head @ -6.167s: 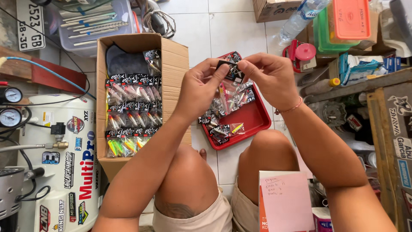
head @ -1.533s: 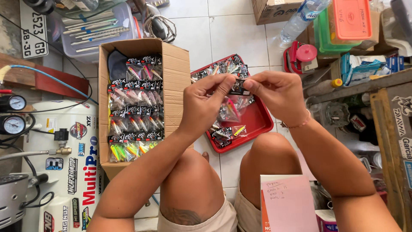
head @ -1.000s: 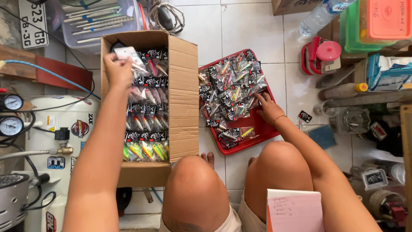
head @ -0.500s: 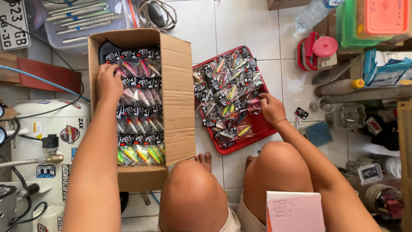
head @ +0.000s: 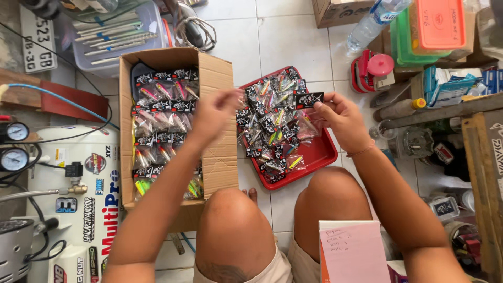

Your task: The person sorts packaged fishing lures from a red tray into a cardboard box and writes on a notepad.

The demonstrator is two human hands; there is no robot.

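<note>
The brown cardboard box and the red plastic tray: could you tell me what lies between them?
In the head view, only the box's folded-out flap, overlapping the tray's left edge.

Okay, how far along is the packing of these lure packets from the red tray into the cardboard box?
Done: the cardboard box already holds several neat rows of packets. In hand: the right hand pinches one packet by its black header above the red tray, while the left hand, blurred, is between box and tray. Left: a loose pile covers most of the tray.

Right hand (head: pixel 343 118) pinching, left hand (head: pixel 212 112) blurred, seemingly empty
</note>
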